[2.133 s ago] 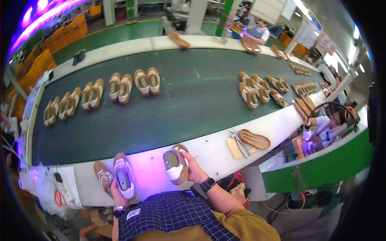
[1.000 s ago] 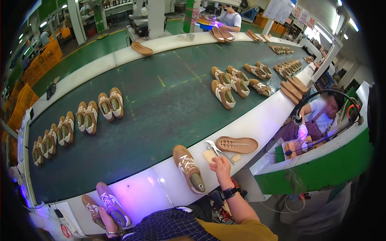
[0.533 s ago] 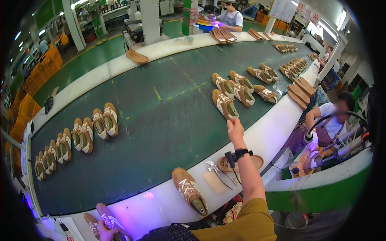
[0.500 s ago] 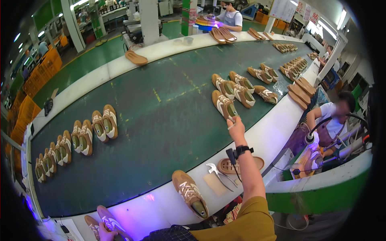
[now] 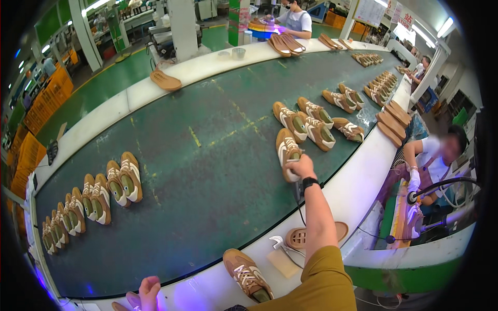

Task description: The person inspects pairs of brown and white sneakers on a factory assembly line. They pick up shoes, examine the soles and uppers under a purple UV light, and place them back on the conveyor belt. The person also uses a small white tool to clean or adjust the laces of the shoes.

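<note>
My right hand (image 5: 301,168) reaches out over the green conveyor belt (image 5: 207,171) and is shut on the heel of a brown and white shoe (image 5: 286,149) lying on the belt. My forearm crosses the white ledge (image 5: 353,181) and hides part of a tan sole (image 5: 300,237). My left hand (image 5: 148,290) sits at the lower edge on the ledge, against a shoe (image 5: 129,301) that is mostly cut off; its grip is unclear. Another brown shoe (image 5: 248,274) lies on the ledge between my arms.
A tan block (image 5: 282,262) and a metal tool (image 5: 276,242) lie on the ledge. Shoe pairs stand on the belt at left (image 5: 122,179) and right (image 5: 311,122). One person (image 5: 433,163) works at the right, another (image 5: 295,18) at the far end.
My right hand left the ledge, stretched out over the belt and closed on the heel of the nearest shoe. My left hand stayed low at the ledge.
</note>
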`<action>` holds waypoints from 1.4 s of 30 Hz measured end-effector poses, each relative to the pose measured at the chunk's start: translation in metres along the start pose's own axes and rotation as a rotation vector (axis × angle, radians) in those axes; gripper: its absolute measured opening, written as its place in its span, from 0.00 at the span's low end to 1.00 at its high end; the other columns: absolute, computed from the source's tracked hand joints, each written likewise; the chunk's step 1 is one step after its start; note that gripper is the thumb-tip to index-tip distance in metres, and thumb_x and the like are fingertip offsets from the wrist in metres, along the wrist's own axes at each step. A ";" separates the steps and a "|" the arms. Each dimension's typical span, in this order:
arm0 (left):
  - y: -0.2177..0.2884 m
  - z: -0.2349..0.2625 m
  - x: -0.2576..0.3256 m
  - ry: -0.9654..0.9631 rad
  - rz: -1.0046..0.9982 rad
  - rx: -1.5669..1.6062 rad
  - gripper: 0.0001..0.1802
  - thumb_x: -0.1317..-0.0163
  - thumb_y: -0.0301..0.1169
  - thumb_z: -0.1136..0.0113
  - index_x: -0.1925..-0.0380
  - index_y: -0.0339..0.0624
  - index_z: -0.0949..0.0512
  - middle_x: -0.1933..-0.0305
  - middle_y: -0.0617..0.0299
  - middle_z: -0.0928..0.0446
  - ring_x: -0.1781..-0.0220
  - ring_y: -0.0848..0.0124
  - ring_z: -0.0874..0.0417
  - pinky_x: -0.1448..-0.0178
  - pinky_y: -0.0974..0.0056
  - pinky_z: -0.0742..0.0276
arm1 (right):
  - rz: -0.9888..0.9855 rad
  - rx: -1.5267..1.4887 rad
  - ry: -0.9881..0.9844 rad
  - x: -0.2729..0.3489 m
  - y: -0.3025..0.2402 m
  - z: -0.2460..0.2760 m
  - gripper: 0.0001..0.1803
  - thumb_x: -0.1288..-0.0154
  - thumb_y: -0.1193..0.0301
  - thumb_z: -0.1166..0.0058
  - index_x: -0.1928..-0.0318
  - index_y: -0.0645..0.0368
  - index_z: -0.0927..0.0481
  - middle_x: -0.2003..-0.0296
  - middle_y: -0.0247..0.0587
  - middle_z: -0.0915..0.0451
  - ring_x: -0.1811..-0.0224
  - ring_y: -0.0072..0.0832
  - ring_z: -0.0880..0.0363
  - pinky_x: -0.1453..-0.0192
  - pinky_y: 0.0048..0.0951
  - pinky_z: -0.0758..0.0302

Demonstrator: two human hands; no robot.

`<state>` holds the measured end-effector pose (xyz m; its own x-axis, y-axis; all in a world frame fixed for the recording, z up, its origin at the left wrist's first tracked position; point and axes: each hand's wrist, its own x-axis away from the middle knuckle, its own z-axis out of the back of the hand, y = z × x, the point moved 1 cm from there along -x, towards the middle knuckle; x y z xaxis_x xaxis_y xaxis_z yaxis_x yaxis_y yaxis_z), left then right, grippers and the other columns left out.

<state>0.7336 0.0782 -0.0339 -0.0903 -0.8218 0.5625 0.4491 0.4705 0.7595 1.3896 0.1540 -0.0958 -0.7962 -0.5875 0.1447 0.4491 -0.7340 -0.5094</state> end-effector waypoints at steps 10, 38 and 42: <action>0.058 -0.108 -0.035 -0.477 0.045 0.657 0.30 0.38 0.39 0.45 0.41 0.39 0.43 0.47 0.43 0.32 0.45 0.54 0.29 0.42 0.52 0.30 | -0.130 -1.051 -1.027 0.215 -0.074 -0.039 0.21 0.46 0.66 0.39 0.57 0.71 0.23 0.63 0.40 0.20 0.65 0.25 0.21 0.60 0.25 0.25; -0.026 -0.082 -0.015 0.028 0.185 0.879 0.32 0.49 0.30 0.44 0.41 0.38 0.39 0.47 0.53 0.29 0.44 0.58 0.27 0.37 0.54 0.33 | 0.102 0.103 0.099 -0.179 -0.025 -0.005 0.34 0.71 0.62 0.31 0.58 0.64 0.22 0.57 0.57 0.22 0.52 0.46 0.23 0.48 0.37 0.28; -0.028 -0.082 -0.015 0.023 0.099 0.935 0.34 0.50 0.30 0.41 0.41 0.37 0.39 0.48 0.55 0.29 0.47 0.61 0.25 0.40 0.57 0.30 | 0.042 0.164 0.149 -0.134 -0.025 -0.028 0.30 0.65 0.59 0.33 0.64 0.69 0.22 0.63 0.60 0.21 0.57 0.49 0.21 0.53 0.41 0.25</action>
<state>0.7953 0.0516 -0.0904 -0.0683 -0.7655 0.6399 -0.4434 0.5978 0.6678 1.4732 0.2607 -0.1264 -0.8211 -0.5708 -0.0066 0.5332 -0.7627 -0.3661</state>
